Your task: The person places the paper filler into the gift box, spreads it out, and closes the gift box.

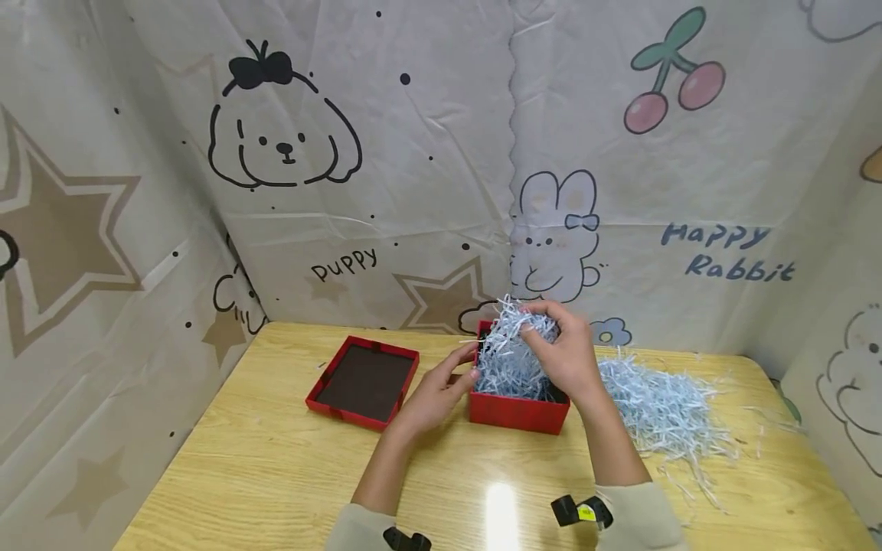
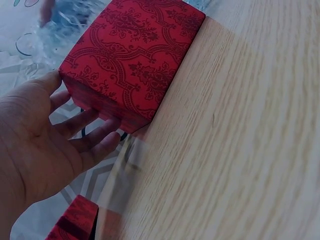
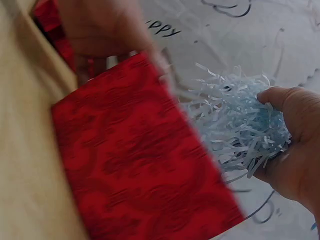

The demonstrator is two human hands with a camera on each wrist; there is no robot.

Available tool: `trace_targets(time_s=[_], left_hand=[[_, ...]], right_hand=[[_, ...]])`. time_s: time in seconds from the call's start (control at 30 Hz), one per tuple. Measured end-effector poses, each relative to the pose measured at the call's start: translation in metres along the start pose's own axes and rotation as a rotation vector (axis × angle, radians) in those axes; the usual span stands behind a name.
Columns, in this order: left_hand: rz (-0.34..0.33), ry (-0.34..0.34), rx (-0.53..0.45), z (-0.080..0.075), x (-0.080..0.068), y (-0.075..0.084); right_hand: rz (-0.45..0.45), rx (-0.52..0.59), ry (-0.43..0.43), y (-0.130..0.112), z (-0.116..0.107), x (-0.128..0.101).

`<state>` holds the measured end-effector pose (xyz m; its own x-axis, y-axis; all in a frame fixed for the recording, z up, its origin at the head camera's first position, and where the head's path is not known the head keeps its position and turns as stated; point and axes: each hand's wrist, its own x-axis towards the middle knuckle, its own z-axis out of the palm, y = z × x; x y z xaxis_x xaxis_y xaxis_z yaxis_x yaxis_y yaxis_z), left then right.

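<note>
Right hand (image 1: 561, 353) clenched round a fistful of pale blue shredded paper (image 1: 513, 337), held just above the open red box (image 1: 518, 409); same clump seen crumpled against the palm in the right wrist view (image 3: 245, 130). Left hand (image 1: 434, 394) relaxed, fingers straight, resting against the left wall of the box and steadying it, fingertips (image 2: 107, 142) touching the patterned side.

Filling judged partway done: box already heaped with shreds above the rim, yet a large loose pile (image 1: 664, 405) lying on the wooden table (image 1: 276, 474) to the right, well apart from the lid. Red lid (image 1: 363, 380) upturned to the left, not yet fitted.

Box small, square, deep red with a darker damask print (image 2: 135, 55); dark inside.
</note>
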<state>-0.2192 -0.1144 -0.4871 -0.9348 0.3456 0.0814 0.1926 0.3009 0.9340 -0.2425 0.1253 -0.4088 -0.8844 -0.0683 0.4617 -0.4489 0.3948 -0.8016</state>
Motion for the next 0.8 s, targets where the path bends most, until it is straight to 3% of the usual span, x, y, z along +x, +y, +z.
trace_targets(time_s=[0.2, 0.33, 0.67, 0.8], left_hand=[[-0.002, -0.013, 0.002, 0.001, 0.0, -0.002], [-0.013, 0.003, 0.002, -0.001, 0.0, -0.001], [0.0, -0.004, 0.004, 0.0, 0.001, -0.003], [-0.003, -0.002, 0.011, 0.0, 0.001, -0.003]], right_hand=[[0.076, -0.092, 0.003, 0.018, 0.004, -0.013], [0.066, -0.109, -0.008, 0.025, 0.004, -0.016], [0.012, -0.176, -0.2, 0.029, 0.008, -0.025], [0.003, -0.169, -0.217, 0.023, 0.002, -0.025]])
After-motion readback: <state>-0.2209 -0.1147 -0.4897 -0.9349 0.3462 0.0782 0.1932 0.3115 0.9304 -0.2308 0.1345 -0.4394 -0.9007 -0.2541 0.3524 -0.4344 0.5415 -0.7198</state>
